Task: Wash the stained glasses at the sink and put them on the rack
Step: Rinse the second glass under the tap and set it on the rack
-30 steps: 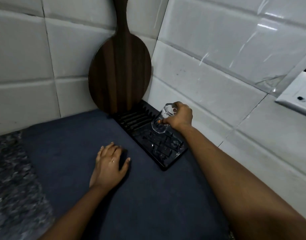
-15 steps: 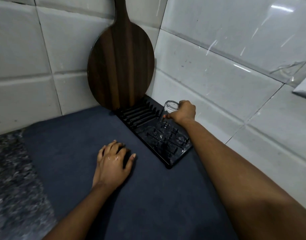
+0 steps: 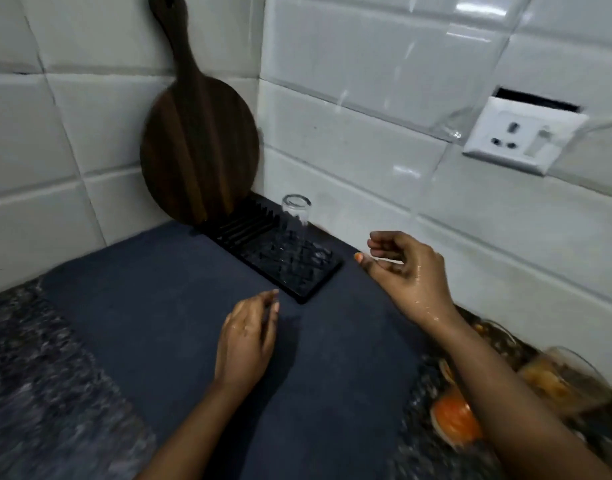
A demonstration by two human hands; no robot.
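The right hand (image 3: 406,271) has let go, its grip loosely curled and empty, leaving the glass (image 3: 295,221) (wet, slippery, fragile; best held round its wall) on the rack (image 3: 318,275) beyond the fingertips.

The scene is lit dimly and evenly, with light arriving from above and in front. Streaks of glare are thrown across the glossy white wall tiles (image 3: 367,109), strongest at the upper right. A soft shadow is cast on the dark mat (image 3: 159,306) beside the left hand (image 3: 245,341). Wet highlights are seen on the right hand (image 3: 405,271). Motion blur is spread over the speckled counter (image 3: 27,375) at the lower left and over the stained glasses (image 3: 567,382) at the lower right. Tile lines are bent by wide-angle distortion towards the edges.
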